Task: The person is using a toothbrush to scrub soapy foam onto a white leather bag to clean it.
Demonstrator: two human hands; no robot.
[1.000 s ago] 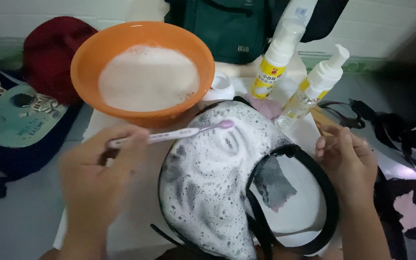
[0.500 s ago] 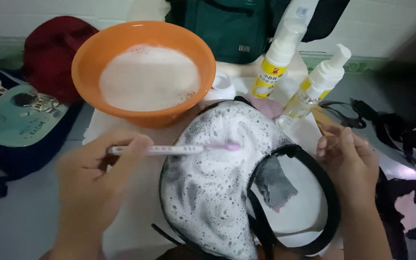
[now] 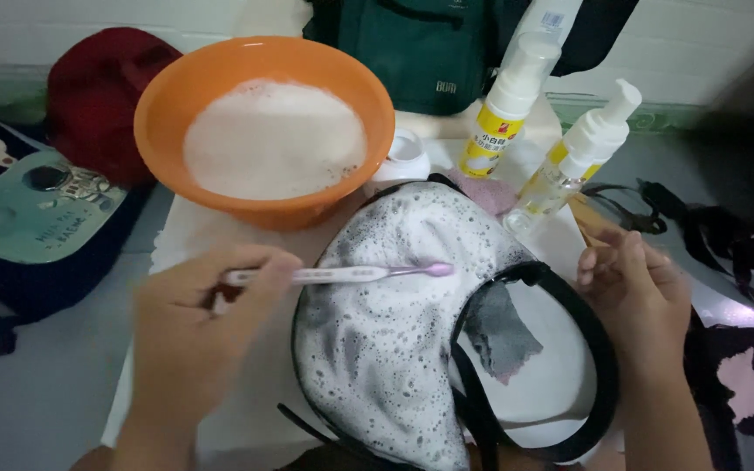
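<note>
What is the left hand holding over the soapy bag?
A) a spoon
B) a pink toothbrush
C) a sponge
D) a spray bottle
B: the left hand grips a slim pink and white plastic toothbrush, its bristle head lying over the foam-covered black fabric bag.

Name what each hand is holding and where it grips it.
The left hand holds a pink toothbrush by the handle end, its head over the foamy black bag. The right hand rests at the bag's edge; whether its fingers grip it cannot be told.
</note>
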